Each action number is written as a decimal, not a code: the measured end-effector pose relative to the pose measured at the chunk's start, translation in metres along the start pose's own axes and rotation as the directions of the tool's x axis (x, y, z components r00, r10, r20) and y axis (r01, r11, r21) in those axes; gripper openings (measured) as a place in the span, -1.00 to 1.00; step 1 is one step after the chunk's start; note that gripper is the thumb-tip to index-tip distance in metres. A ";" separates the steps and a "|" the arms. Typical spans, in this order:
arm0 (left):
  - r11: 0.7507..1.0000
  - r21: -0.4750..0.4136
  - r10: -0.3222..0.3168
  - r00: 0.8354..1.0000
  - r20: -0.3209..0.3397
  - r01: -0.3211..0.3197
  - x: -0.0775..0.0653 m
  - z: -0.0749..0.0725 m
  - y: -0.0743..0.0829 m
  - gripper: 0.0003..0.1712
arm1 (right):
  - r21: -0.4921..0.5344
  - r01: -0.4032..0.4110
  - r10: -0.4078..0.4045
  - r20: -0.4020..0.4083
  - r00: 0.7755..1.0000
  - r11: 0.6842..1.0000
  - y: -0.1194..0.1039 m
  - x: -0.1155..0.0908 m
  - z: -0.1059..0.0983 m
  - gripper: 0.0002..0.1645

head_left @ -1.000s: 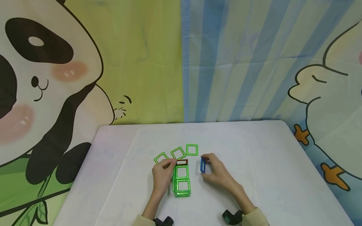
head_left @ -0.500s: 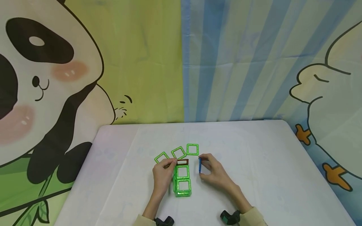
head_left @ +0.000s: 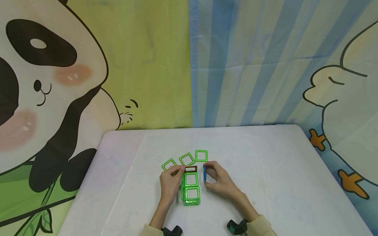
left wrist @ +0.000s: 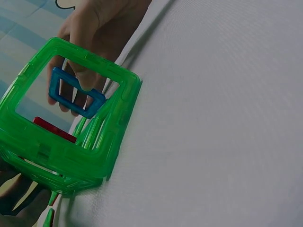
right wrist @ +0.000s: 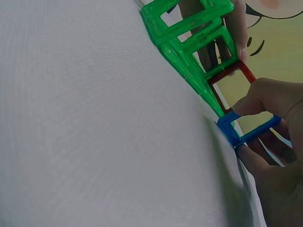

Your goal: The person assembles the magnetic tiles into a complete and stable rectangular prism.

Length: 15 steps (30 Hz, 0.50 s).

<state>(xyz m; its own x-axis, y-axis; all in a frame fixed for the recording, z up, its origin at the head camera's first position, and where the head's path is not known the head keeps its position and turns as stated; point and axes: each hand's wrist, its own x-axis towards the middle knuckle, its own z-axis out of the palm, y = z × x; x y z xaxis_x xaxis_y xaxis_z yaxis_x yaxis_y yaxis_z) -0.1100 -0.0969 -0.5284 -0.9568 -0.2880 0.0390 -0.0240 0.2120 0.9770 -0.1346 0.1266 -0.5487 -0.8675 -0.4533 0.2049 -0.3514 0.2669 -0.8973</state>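
A small green structure of magnetic tiles (head_left: pixel 191 186) stands on the white-covered table, its square frames joined into a boxy shape. At its far end a red magnetic tile (right wrist: pixel 217 96) stands on edge. My left hand (head_left: pixel 170 183) pinches this red tile at its left side, thumb and forefinger together. To the right, my right hand (head_left: pixel 221 180) holds a blue magnetic tile (head_left: pixel 204 173) upright between thumb and fingers, a short gap from the structure in the head view. In the right wrist view the blue tile (right wrist: pixel 231 135) overlaps the red one's lower corner.
Behind the structure lie loose green square tiles: one at the right (head_left: pixel 201 151), one tilted in the middle (head_left: pixel 190 155), one partly behind the left hand (head_left: pixel 165 165). The white tabletop (head_left: pixel 265 157) stretches around them, with a cartoon-printed curtain (head_left: pixel 159 82) behind.
My right hand has moved left with the blue tile, bringing it closer to the green structure; the tile has turned more edge-on. The left hand stays at the red tile.
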 end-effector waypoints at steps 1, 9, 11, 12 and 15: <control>1.000 -0.002 0.000 1.000 0.000 0.000 0.000 0.000 0.000 -0.87 | 0.005 0.006 -0.006 -0.001 1.000 1.000 0.000 0.000 0.001 -0.13; 1.000 -0.007 0.003 1.000 0.003 -0.003 -0.001 -0.001 0.001 -0.86 | 0.011 0.013 -0.013 0.001 1.000 1.000 0.002 0.003 0.008 -0.13; 1.000 -0.002 0.002 1.000 0.001 -0.002 -0.001 -0.001 0.002 -0.86 | 0.028 0.007 -0.007 0.001 1.000 1.000 0.002 0.003 0.010 -0.12; 1.000 -0.001 0.001 1.000 0.001 -0.001 -0.001 -0.001 0.002 -0.86 | 0.031 0.007 -0.007 -0.004 1.000 0.999 0.002 0.004 0.011 -0.12; 1.000 -0.002 -0.001 1.000 0.002 0.001 -0.001 -0.001 0.002 -0.87 | 0.020 0.014 -0.014 -0.011 1.000 1.000 -0.002 0.005 0.014 -0.11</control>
<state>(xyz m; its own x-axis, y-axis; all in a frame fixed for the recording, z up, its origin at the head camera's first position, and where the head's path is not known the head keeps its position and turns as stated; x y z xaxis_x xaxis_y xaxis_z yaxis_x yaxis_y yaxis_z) -0.1091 -0.0972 -0.5264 -0.9575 -0.2859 0.0378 -0.0242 0.2101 0.9774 -0.1330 0.1121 -0.5511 -0.8662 -0.4479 0.2216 -0.3567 0.2436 -0.9019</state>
